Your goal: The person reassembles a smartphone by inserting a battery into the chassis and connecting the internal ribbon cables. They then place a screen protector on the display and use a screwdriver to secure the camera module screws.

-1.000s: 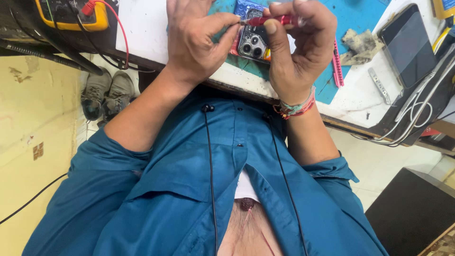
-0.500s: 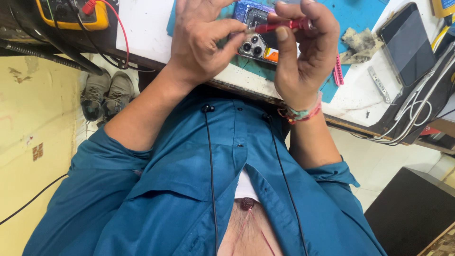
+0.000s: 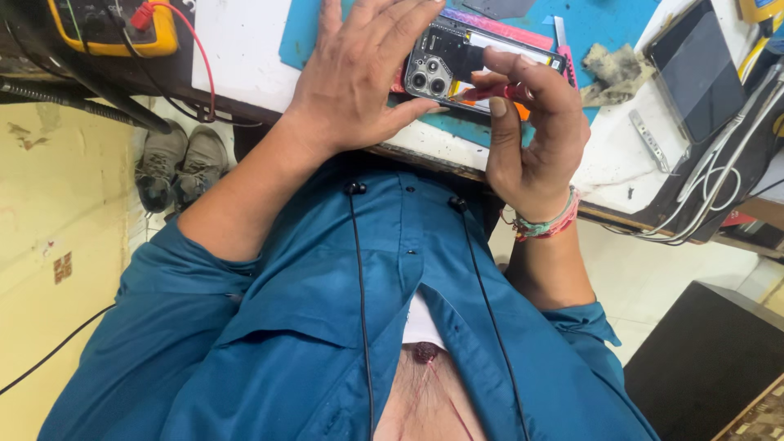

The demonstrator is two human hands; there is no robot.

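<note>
Red screwdriver (image 3: 488,92) against opened phone (image 3: 457,61)

Phone repair workshop, yellow multimeter (image 3: 114,28), blue work mat (image 3: 608,24), opened phone (image 3: 457,61), cables (image 3: 719,180)

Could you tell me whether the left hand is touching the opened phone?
Touching: the head view shows the left hand with its thumb pressed against the opened phone.

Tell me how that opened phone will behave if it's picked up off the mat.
The opened phone looks rigid and flat, so it should lift without flexing. Its exposed internals are probably fragile, so edge contact seems safer. The left hand steadies it, suggesting it may slide on the blue mat.
</note>
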